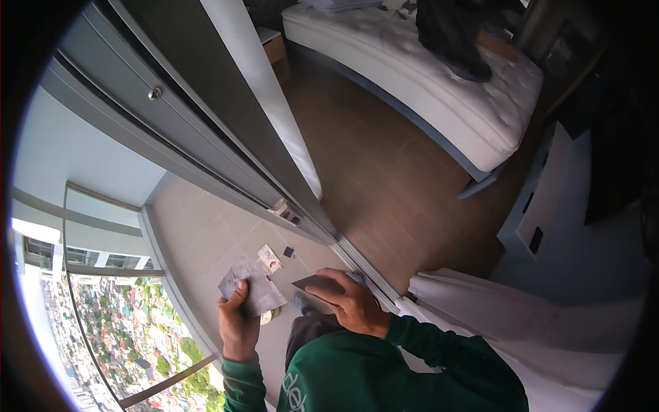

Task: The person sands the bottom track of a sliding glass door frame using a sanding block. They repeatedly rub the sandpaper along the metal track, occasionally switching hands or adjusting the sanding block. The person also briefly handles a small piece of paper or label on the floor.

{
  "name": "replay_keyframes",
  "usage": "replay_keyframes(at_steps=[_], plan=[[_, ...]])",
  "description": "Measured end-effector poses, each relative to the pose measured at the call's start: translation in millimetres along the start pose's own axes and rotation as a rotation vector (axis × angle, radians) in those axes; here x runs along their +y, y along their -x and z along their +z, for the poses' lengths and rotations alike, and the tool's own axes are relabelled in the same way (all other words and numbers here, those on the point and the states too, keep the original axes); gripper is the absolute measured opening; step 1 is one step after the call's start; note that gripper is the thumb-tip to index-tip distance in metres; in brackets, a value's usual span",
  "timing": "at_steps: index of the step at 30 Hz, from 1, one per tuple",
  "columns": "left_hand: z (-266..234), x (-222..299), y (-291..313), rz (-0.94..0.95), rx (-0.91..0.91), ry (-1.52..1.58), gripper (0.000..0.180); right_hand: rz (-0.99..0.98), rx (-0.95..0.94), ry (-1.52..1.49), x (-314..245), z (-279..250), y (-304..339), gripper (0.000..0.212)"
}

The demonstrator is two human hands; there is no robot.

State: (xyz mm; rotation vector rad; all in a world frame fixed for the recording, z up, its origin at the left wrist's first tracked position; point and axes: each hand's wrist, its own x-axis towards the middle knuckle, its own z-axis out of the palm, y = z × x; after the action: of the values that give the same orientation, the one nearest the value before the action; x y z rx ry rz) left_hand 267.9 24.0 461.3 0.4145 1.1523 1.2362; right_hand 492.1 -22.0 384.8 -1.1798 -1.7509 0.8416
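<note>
My left hand [238,326] grips a flat, roughly square grey plate [257,288] with pale smears, the thumb lying across its face. In my right hand [357,305] is a thin dark grey flat piece [306,282], its pointed corner turned toward the plate. A small gap separates the two pieces. Beyond them, on the tiled floor, lie a whitish packet with reddish marks [268,259] and a small dark square [289,252]. Partly hidden behind the plate is a round yellowish item [268,316], too covered to name.
A grey sliding door frame [206,103] and floor track [364,264] separate the tiled balcony from a room. Glass railing [117,329] stands at left. Inside are a mattress [412,62], brown floor [384,192], a low cabinet [535,199] and a white curtain [467,309]. Someone's dark-clothed leg [449,41] rests on the mattress.
</note>
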Motion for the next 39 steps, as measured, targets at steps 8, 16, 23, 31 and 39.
replay_keyframes(at_steps=[8,16,23,31,39], plan=[[16,16,-1,0.303,0.05,-0.383,0.023,-0.109,0.132,0.007,-10,-25,-27,0.049],[23,17,6,0.38,0.043,-0.619,0.018,-0.222,0.054,0.106,-19,-22,-38,0.065],[33,11,11,0.472,0.026,-0.769,0.018,-0.26,0.001,0.188,-14,-18,-34,0.063],[3,5,12,0.687,0.23,-0.78,0.023,-0.271,-0.143,0.033,32,14,2,0.061],[-67,3,30,0.386,0.512,-0.624,0.053,0.234,0.241,-0.705,97,38,-7,0.035]])
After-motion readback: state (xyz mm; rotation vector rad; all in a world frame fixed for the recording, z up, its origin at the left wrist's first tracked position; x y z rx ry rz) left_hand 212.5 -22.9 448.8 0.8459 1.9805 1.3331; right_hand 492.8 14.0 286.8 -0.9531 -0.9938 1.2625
